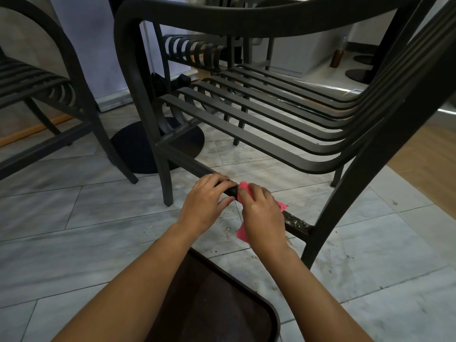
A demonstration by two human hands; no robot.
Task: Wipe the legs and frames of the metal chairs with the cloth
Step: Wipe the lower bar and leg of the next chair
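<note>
On the chair's square lower bar (294, 222), left hand (204, 203) grips bare metal, right hand (262, 215) clutches pink cloth (243, 234).

Most of the pink cloth (281, 206) is buried under the right hand (264, 215). The chair's backrest (419, 58) runs off the frame, and the dark tray (222, 304) gets chopped at the bottom.

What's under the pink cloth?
The pink cloth wraps the chair's low side bar, with the right hand pressing it. The bar's covered stretch is hidden; beside it shows speckled dirt.

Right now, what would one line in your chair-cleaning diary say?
step: wiping lower side bar | right hand: pink cloth on bar | left hand: gripping bar | grime: right of cloth
</note>
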